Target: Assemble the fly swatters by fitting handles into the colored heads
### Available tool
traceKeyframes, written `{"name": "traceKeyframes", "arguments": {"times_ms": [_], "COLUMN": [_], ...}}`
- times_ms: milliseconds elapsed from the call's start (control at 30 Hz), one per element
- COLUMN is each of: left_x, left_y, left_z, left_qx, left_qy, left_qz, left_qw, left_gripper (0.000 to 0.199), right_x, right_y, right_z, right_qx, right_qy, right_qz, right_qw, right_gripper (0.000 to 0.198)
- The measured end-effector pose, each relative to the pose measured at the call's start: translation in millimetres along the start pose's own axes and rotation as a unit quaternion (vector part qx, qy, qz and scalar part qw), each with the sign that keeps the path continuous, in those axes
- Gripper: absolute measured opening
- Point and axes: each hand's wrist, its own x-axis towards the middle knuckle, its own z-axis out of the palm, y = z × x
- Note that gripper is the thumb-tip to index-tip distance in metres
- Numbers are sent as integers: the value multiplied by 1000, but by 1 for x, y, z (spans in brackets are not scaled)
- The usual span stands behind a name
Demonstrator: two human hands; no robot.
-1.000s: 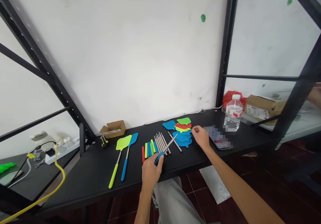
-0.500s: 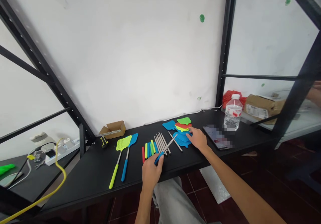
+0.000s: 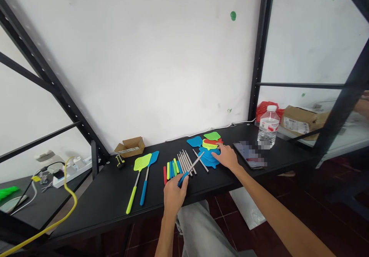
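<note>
In my left hand (image 3: pixel 175 193) is a blue handle (image 3: pixel 182 179) with a metal rod (image 3: pixel 196 162) sticking out of it to the upper right. My right hand (image 3: pixel 226 155) reaches into a pile of fly swatter heads, its fingers closed at the edge of a yellow fly swatter head (image 3: pixel 210 144) that is tilted up. A red head (image 3: pixel 218 141) lies behind it, and blue heads (image 3: pixel 209 159) are stacked in front. Green (image 3: pixel 212 135) and blue (image 3: pixel 195 141) heads lie farther back. Several metal rods (image 3: pixel 184 162) and coloured handles (image 3: pixel 168 170) lie left of the pile.
Two assembled fly swatters, yellow (image 3: pixel 135 191) and blue (image 3: pixel 144 186), lie to the left. Behind them are a cardboard box (image 3: pixel 131 148) and a small yellow-black object (image 3: pixel 120 161). A phone (image 3: pixel 248 155) and a water bottle (image 3: pixel 268 128) are at right. A yellow cable (image 3: pixel 72 201) hangs at left.
The yellow head has tilted up, showing its perforated face, and the red head has shifted slightly right. My left hand keeps the blue handle and rod in about the same place.
</note>
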Motion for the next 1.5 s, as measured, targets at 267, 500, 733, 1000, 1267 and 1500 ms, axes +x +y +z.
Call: {"name": "traceKeyframes", "arguments": {"times_ms": [267, 500, 733, 1000, 1267, 1500], "left_x": [0, 0, 0, 0, 1, 1], "left_y": [0, 2, 3, 1, 4, 3], "left_z": [0, -1, -1, 0, -1, -2], "left_qx": [-2, 5, 2, 3, -10, -10], "left_qy": [3, -2, 3, 1, -4, -6], "left_qz": [0, -1, 10, -1, 6, 1], "left_qw": [1000, 1000, 1000, 1000, 1000, 1000], "left_gripper": [44, 44, 46, 46, 47, 48], "right_x": [5, 7, 11, 3, 3, 2], "right_y": [4, 7, 16, 22, 19, 16], "right_z": [0, 2, 2, -5, -13, -12], "right_qx": [35, 35, 158, 456, 555, 654], "right_qy": [-23, -45, -53, 3, 15, 25], "right_qz": [37, 25, 54, 42, 116, 133], "right_qw": [998, 998, 984, 889, 824, 745], "right_gripper": [41, 52, 51, 55, 58, 71]}}
